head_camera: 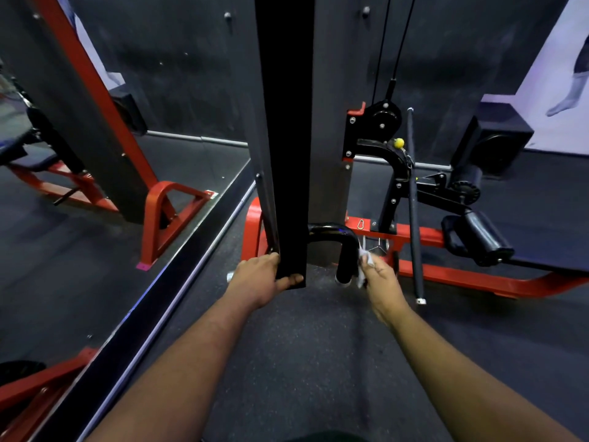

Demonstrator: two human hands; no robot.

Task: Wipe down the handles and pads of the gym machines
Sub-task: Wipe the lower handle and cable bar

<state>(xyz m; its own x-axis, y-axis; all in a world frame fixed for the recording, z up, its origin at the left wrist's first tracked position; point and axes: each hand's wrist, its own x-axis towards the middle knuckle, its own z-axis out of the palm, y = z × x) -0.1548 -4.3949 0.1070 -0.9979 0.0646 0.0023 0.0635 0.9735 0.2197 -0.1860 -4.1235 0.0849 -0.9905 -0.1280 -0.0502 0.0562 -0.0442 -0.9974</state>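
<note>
The left hand (pixel 259 277) grips the lower end of a tall black upright pad (pixel 283 138), thumb hooked across its bottom edge and fingers wrapped round its left side, most likely to steady the pad or brace the body while the other arm works. The right hand (pixel 381 282) pinches a small white cloth (pixel 366 261) between fingertips and thumb and presses it against the right flank of the curved black handle (pixel 342 250), which bends out from behind the pad and turns down toward the floor; holding the cloth bunched this way lets it follow the round bar. The handle's lower tip hangs free just above the dark rubber floor (pixel 302 346), so there is open room below and toward the person for the cloth to slide down and off. To the right it is tighter: a loose black straight bar (pixel 413 202) leans close by, with the red base frame (pixel 446 275) and black roller pads (pixel 484 240) behind. A mirror (pixel 79 218) bounds the left side.
</note>
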